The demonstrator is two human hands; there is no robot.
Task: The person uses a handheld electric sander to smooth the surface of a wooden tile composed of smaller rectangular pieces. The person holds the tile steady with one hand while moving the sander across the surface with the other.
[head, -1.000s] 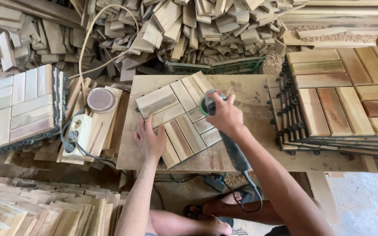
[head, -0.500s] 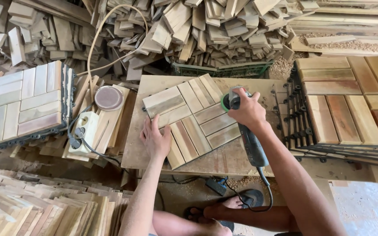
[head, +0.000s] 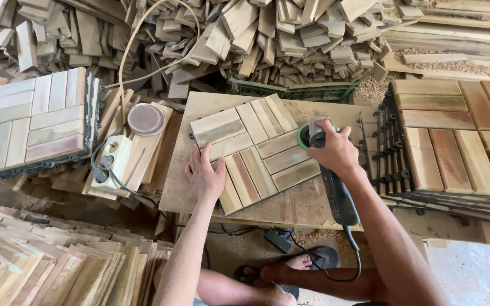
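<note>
A square wooden slat tile (head: pixel 253 150) lies turned at an angle on a plywood work board (head: pixel 290 207). My left hand (head: pixel 205 174) presses flat on the tile's near left corner, fingers spread. My right hand (head: pixel 331 150) grips a dark corded angle grinder (head: pixel 336 190) whose green-rimmed disc (head: pixel 303 137) sits at the tile's right edge. The grinder's cable runs down past my leg.
Finished tiles are stacked at left (head: pixel 29 122) and right (head: pixel 455 136). A heap of wood offcuts (head: pixel 267 39) and a green crate (head: pixel 290 90) lie behind the board. A white socket box (head: pixel 114 161) and a round sanding disc (head: pixel 146 119) sit to the left. Slats (head: pixel 58 260) are piled near left.
The grinder has moved from the tile's middle out to its right edge. My left hand stayed pressed on the tile's near left corner. The camera view shifted slightly.
</note>
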